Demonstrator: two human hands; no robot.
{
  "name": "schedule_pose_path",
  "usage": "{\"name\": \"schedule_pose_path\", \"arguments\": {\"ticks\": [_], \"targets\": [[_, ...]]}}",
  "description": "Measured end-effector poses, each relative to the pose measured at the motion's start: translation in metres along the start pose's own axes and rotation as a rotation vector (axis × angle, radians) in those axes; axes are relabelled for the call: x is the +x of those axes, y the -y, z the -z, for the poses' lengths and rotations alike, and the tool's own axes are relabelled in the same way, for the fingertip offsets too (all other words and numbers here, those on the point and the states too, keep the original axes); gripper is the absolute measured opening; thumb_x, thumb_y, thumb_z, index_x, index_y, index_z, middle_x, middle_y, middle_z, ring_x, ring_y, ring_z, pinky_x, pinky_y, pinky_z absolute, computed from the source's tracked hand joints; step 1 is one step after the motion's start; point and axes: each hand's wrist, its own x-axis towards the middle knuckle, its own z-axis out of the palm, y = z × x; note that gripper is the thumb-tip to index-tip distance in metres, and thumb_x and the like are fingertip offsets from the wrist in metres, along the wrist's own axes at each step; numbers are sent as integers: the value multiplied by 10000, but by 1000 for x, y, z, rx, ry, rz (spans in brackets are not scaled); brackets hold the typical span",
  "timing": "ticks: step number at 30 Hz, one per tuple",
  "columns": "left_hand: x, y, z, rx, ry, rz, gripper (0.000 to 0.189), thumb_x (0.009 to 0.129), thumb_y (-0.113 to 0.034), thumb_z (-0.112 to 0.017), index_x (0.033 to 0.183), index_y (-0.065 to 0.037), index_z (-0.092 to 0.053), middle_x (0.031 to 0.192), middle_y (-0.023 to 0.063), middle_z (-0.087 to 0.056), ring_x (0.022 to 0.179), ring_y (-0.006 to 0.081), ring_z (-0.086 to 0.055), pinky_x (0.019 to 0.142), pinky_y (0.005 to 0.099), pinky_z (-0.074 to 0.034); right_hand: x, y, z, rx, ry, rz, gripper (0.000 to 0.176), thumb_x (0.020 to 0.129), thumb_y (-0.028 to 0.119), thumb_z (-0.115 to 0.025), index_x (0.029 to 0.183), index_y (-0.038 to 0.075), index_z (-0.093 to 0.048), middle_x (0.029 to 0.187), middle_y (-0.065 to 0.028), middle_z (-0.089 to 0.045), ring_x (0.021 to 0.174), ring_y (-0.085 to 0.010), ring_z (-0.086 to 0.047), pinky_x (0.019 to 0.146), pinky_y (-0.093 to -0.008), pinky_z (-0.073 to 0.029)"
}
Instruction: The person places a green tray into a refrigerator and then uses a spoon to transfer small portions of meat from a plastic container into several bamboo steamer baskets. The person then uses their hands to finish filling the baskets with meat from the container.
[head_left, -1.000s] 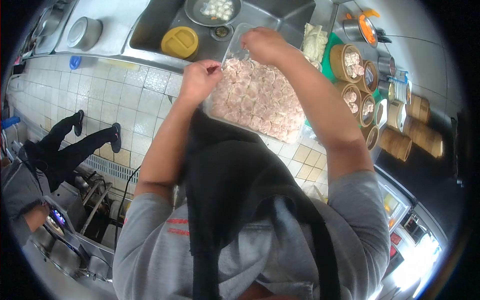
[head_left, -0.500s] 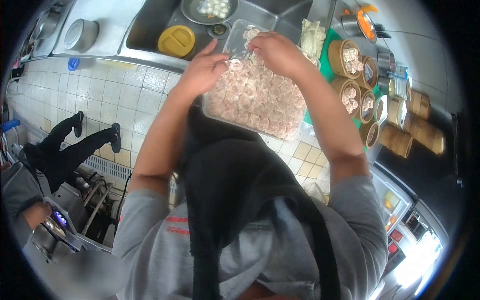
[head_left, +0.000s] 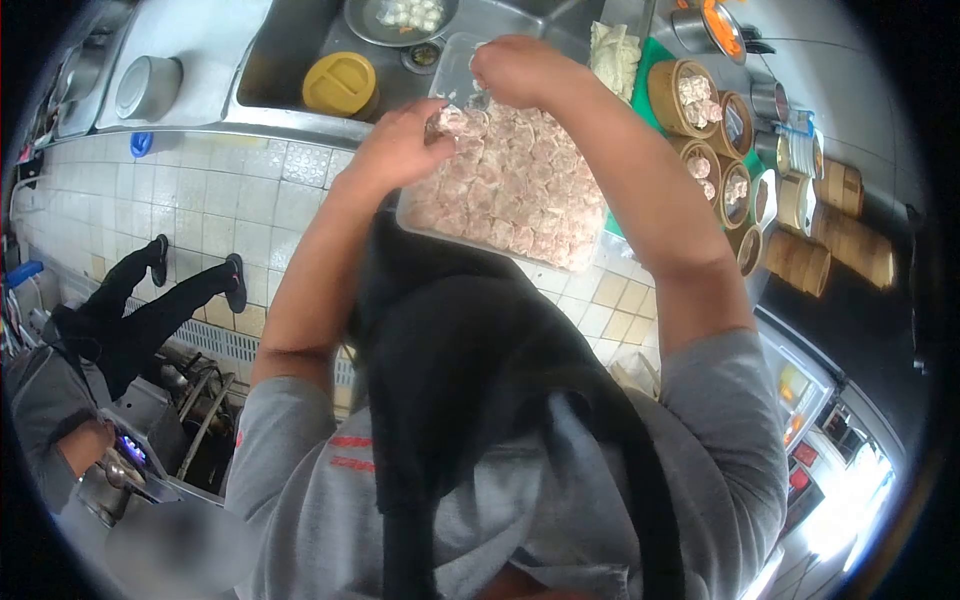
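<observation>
A clear plastic tray packed with rows of pale, open-topped siu mai dumplings lies in front of me, at the sink's near edge. My left hand is at its left side, thumb and forefinger closed round a dumpling at the end of a row. Over the far part of the tray, my right hand has its fingers pinched together and pointing down. Whatever those fingers hold is hidden behind the hand. Bare tray bottom with small white scraps shows beside them.
Bamboo steamers holding dumplings stand on a green board at the right. Beyond the tray, a steel sink contains a yellow divided dish and a metal bowl. A co-worker is at the lower left.
My right hand has shifted left toward the far end of the tray, covering a dumpling seen there before. My left forefinger, stretched out earlier, has bent down to the end dumpling.
</observation>
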Motion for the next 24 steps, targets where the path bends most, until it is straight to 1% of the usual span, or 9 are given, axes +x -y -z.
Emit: {"name": "schedule_pose_path", "arguments": {"ticks": [2, 5, 8, 11, 13, 16, 19, 22, 24], "targets": [[0, -1, 1, -19, -10, -8, 646, 853, -277, -721, 1424, -26, -550, 1334, 277, -626, 1242, 426, -605, 1068, 430, -473, -1, 9, 10, -2, 91, -20, 197, 865, 27, -601, 1015, 64, -723, 1063, -186, -720, 1058, -384, -668, 883, -474, -538], [0, -2, 1, -94, -17, -18, 684, 851, -290, -723, 1455, -43, -520, 1349, 282, -611, 1249, 427, -597, 1075, 441, -470, -12, 16, 18, 19, 45, 6, 228, 886, 30, -589, 1069, 54, -721, 1065, -199, -722, 1068, -384, -674, 897, -467, -542], [-2, 6, -7, -182, -30, -23, 717, 840, -322, -733, 1467, -53, -512, 1376, 285, -591, 1279, 425, -571, 1097, 456, -455, -21, 23, 34, -17, 71, -14, 260, 893, 29, -582, 1116, 35, -714, 1101, -208, -723, 1099, -377, -676, 914, -458, -548], [-4, 7, -10, -205, -51, -40, 732, 819, -302, -763, 1466, -65, -517, 1388, 281, -584, 1287, 417, -572, 1107, 453, -453, -15, 22, 26, -56, 50, -92, 265, 877, 17, -582, 1108, -2, -711, 1131, -222, -716, 1104, -379, -682, 908, -454, -560], [-6, 6, -9, -233, -60, -52, 739, 810, -295, -775, 1467, -73, -519, 1398, 276, -578, 1289, 415, -573, 1116, 453, -449, -13, 25, 20, -60, 56, -84, 262, 865, 12, -588, 1094, -22, -710, 1136, -228, -715, 1096, -379, -687, 909, -453, -563], [-6, 8, -9, -183, -45, -50, 690, 844, -260, -754, 1467, -86, -514, 1489, 263, -499, 1329, 378, -556, 1014, 418, -531, -14, 32, 24, -55, 78, -56, 252, 846, 3, -595, 1064, -43, -712, 1119, -229, -720, 1079, -378, -695, 908, -452, -566], [-2, 15, -19, -118, -156, -155, 688, 809, -309, -793, 1431, -119, -569, 1613, 251, -348, 1428, 407, -449, 1095, 456, -471, -23, 40, 35, -50, 68, -47, 229, 837, 6, -607, 1029, -47, -720, 1096, -227, -727, 1077, -374, -697, 907, -451, -567], [9, 15, -21, 144, -207, -271, 686, 751, -378, -830, 1363, -131, -646, 1680, 235, -219, 1492, 440, -341, 1166, 493, -391, -30, 46, 41, -57, 40, -23, 202, 835, 24, -627, 995, -45, -729, 1069, -225, -733, 1070, -372, -700, 899, -446, -570], [15, 12, -21, 169, -171, -219, 666, 720, -399, -842, 1303, -115, -693, 1686, 238, -203, 1500, 461, -311, 1191, 505, -350, -36, 47, 42, -67, 10, -2, 189, 833, 38, -641, 979, -40, -733, 1055, -221, -737, 1062, -371, -702, 888, -444, -574]]}}
